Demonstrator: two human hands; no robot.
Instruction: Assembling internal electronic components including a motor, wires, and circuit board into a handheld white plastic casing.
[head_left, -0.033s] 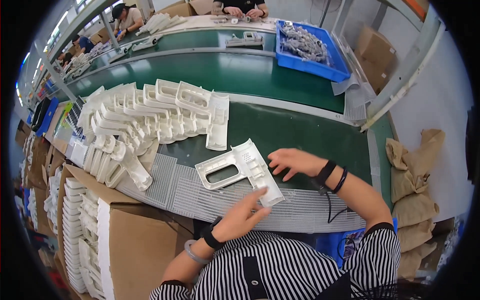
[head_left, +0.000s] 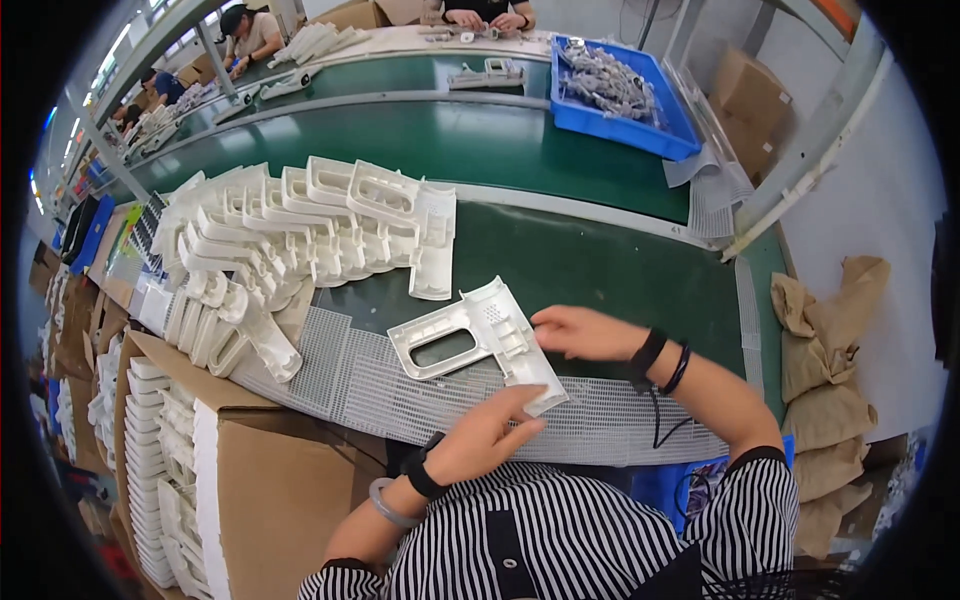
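Observation:
A white plastic housing part, with a rounded oblong opening and a ribbed inner side facing up, lies in front of me on the bench. Over its near end rest the fingers of my left hand, the thumb stretched apart from them. My right hand is at the part's right edge, its fingers gathered together; the fingertips seem to touch the edge. Whether they pinch something small is hidden. To the left, a long overlapping row of similar white housing parts fans across the bench.
Grey mesh matting runs along the bench's near edge. A cardboard box stacked with white parts stands at my left. Beyond the green surface, a blue tray holds bagged pieces. Brown sacks lie at right. Co-workers sit across the line.
My right hand's spread fingers have drawn together and come against the part's right edge. My left hand has shifted slightly right over the near end. The part has barely moved.

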